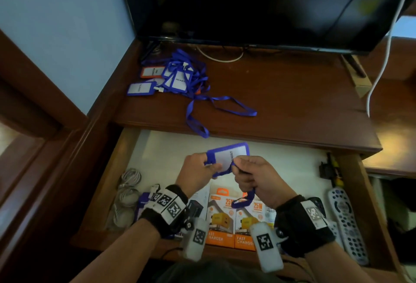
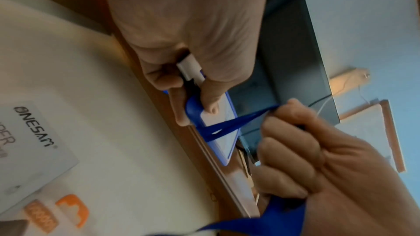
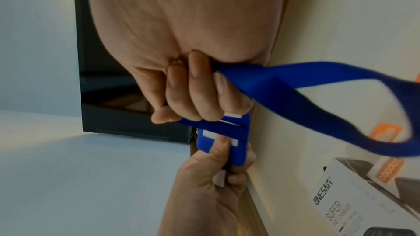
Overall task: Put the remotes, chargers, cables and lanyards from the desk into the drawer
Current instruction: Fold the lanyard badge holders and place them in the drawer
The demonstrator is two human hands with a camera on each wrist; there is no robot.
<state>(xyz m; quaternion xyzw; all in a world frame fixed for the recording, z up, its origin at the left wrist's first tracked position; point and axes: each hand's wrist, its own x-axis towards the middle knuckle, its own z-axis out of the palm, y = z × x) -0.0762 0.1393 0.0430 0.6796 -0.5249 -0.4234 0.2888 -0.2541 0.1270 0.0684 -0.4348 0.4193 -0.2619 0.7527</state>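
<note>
Over the open drawer (image 1: 171, 145) I hold one blue badge holder (image 1: 229, 153) with its blue strap. My left hand (image 1: 198, 171) pinches the holder's clip end (image 2: 189, 71) between thumb and fingers. My right hand (image 1: 254, 177) grips the strap (image 3: 295, 92) in a fist, and a loop of it hangs below the fist (image 1: 244, 200). The strap is wound across the holder (image 2: 223, 126). A heap of blue and orange lanyards (image 1: 177, 75) lies on the desk at the back left, one strap trailing over the desk edge (image 1: 198, 125).
In the drawer lie coiled grey cables (image 1: 128, 192) at the left, orange charger boxes (image 1: 225, 217) in the middle, a white ONESAM box (image 3: 354, 204), and grey remotes (image 1: 346, 215) at the right. A black television (image 1: 258, 6) stands on the desk, a white cable (image 1: 382, 64) hanging at its right.
</note>
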